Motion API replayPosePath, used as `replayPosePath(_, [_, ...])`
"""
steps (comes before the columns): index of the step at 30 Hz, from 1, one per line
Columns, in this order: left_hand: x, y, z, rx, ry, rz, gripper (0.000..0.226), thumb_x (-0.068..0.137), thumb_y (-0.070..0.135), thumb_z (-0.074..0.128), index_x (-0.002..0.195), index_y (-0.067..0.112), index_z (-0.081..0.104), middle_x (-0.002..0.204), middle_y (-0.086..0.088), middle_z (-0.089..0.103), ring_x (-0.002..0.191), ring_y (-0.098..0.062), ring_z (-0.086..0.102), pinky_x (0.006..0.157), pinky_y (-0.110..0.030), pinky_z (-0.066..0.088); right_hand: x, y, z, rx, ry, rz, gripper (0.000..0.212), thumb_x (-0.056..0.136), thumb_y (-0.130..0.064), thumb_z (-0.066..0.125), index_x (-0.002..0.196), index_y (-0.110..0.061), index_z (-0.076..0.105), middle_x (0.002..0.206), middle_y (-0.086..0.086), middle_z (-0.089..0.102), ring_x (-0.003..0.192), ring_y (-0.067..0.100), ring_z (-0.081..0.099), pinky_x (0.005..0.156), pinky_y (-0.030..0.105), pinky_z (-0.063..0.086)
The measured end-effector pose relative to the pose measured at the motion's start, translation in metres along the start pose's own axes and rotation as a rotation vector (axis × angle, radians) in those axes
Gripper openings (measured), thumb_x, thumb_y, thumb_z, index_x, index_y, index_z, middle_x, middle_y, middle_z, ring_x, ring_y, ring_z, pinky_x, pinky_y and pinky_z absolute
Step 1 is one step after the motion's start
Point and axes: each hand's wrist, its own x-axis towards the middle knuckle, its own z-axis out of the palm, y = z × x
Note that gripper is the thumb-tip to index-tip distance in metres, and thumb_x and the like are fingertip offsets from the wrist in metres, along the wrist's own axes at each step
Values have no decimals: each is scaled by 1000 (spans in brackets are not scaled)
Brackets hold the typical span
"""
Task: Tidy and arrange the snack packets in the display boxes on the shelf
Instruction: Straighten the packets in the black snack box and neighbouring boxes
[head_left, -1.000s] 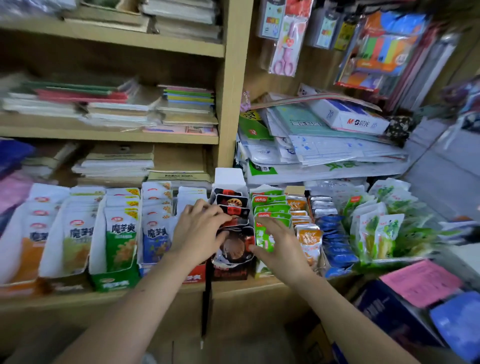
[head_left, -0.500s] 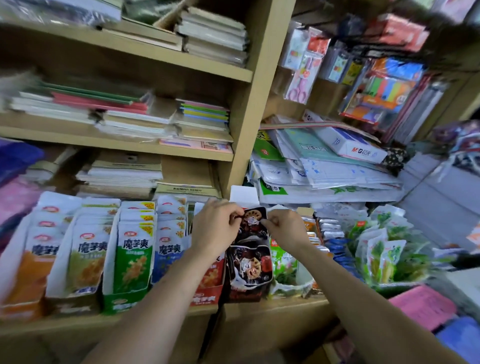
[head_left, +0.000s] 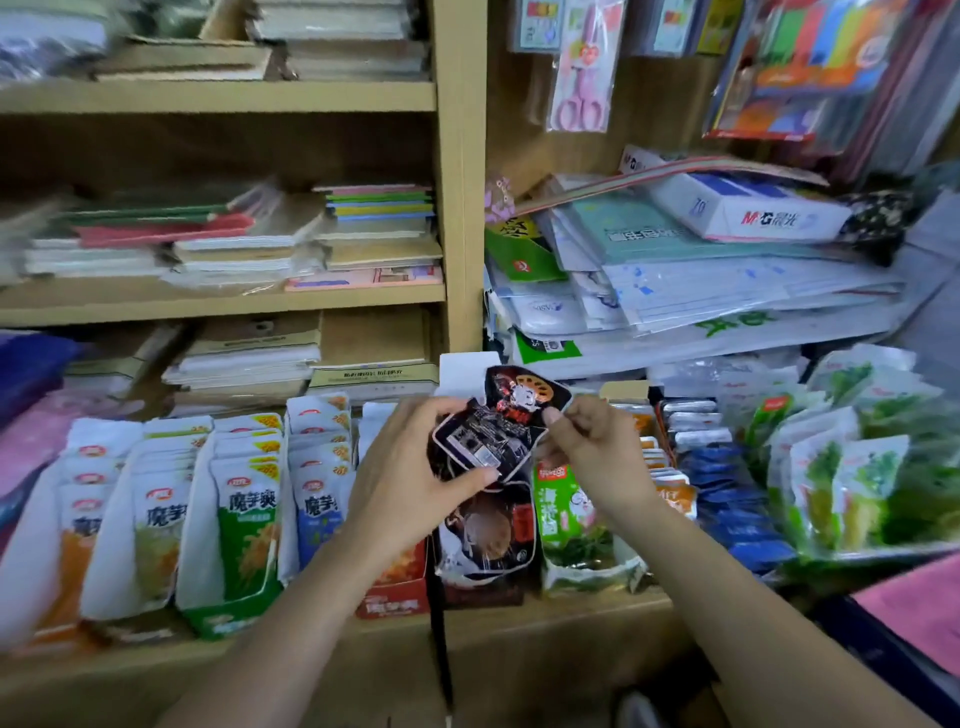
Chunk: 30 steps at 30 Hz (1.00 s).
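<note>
Black snack packets (head_left: 488, 441) pinched by both hands, left hand (head_left: 415, 478) and right hand (head_left: 592, 452).

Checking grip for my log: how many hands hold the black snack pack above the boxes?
2. The left hand grips the left side of the black snack pack; the right hand pinches its right edge. Neither is hidden.

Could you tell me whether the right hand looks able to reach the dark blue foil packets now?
Probably, once freed: the right hand pinches the black glossy snack packet with the left hand, but the dark blue foil packets lie uncovered close to its right.
</note>
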Motion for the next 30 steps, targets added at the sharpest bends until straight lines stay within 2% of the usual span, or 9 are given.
replayPosePath(3, [-1,0,1,-93,-80,-101,95,75,45,85,150,48,25,148,16,48,132,-5,48,106,-38,46,0,-5,-5,259,-40,88,22,99,-9,58,80,-2,51,62,15,66,59,24,66,54,29,54])
replayPosePath(6, [-4,6,-3,-348,-15,-95,67,82,23,82,135,47,48,123,26,64,116,13,54,101,-21,45,1,-12,-6,431,-106,211,22,98,-9,57,78,-1,53,63,12,64,58,21,65,50,25,51])
replayPosePath(10, [-7,22,-9,-572,-29,0,41,90,5,71,121,31,63,112,21,72,110,-2,66,95,-23,52,0,-16,-4,580,-79,354,19,93,-9,65,76,-4,59,68,12,67,59,19,66,51,21,53])
replayPosePath(13, [-12,27,-5,-521,-28,80,41,96,3,62,120,36,63,111,27,71,107,5,65,90,-10,49,0,-16,-6,722,9,386,11,89,1,67,84,-3,57,71,12,68,64,24,71,53,22,57])
replayPosePath(17, [-11,14,-6,-180,-29,358,49,96,-3,58,131,30,65,132,25,61,124,9,53,103,-12,41,-8,-26,-19,882,-231,424,17,92,-7,46,87,-5,63,88,14,68,80,27,71,75,39,62])
replayPosePath(21, [-4,-1,-7,121,-80,538,56,91,-1,63,134,35,62,136,20,60,100,-4,57,83,-11,41,-8,-23,-31,811,-505,447,49,92,-36,43,130,-8,56,132,21,57,117,38,58,100,54,49])
replayPosePath(23, [-2,-6,-6,182,-135,580,55,91,2,64,134,35,62,136,18,61,96,-8,56,77,-14,39,-8,-21,-30,708,-517,441,54,96,-44,49,137,-9,54,137,19,58,122,38,58,102,53,48])
replayPosePath(26, [-1,-9,-3,235,-208,595,48,96,12,59,136,38,60,140,21,57,103,-6,53,85,-22,40,-10,-16,-25,490,-417,338,42,92,-19,66,132,-6,57,129,21,63,113,35,65,87,45,56])
replayPosePath(30, [2,-15,-4,220,-200,482,45,93,15,62,132,38,63,132,22,62,112,-5,57,96,-30,43,-5,-8,-22,340,-253,135,33,85,9,67,115,-6,62,108,15,73,98,32,71,73,39,59])
